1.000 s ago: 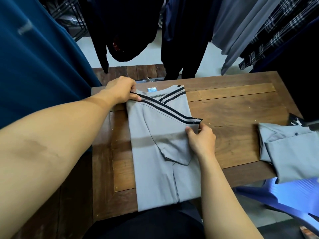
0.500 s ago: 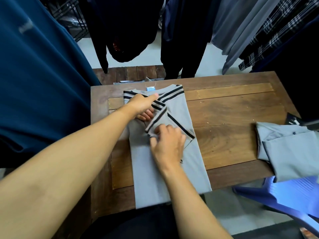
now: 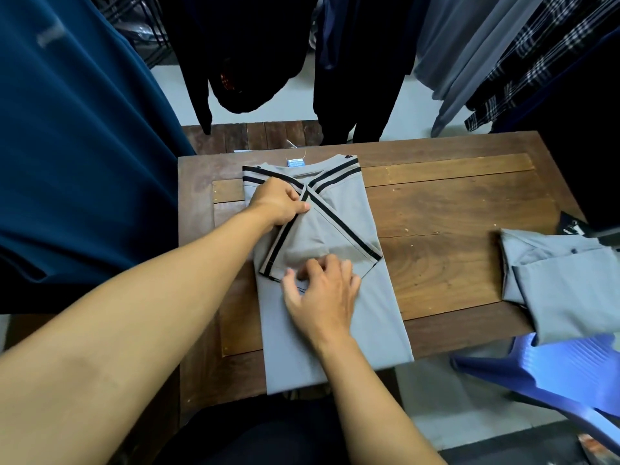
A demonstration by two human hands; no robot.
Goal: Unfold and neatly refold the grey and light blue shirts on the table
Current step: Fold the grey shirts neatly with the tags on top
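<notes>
A grey shirt (image 3: 365, 317) with black stripes lies lengthwise on the wooden table (image 3: 446, 250), folded into a narrow strip, collar at the far end. Both striped sleeves are folded inward and cross over the chest. My left hand (image 3: 280, 204) pinches the sleeve fabric near the crossing of the stripes. My right hand (image 3: 323, 293) rests fingers-down on the sleeve's lower edge, pressing it against the shirt body. The light blue shirt (image 3: 567, 290) lies loosely folded at the table's right edge, partly hanging over it.
Dark and plaid garments (image 3: 523, 68) hang on a rack behind the table. A large teal garment (image 3: 73, 146) hangs close at the left. A blue plastic chair (image 3: 550, 370) stands below the table's right corner. A small tag (image 3: 295, 162) sits at the collar.
The right sleeve was drawn from the right edge across the chest and now lies flat over the left one. My left hand moved in from the shoulder to the stripes' crossing.
</notes>
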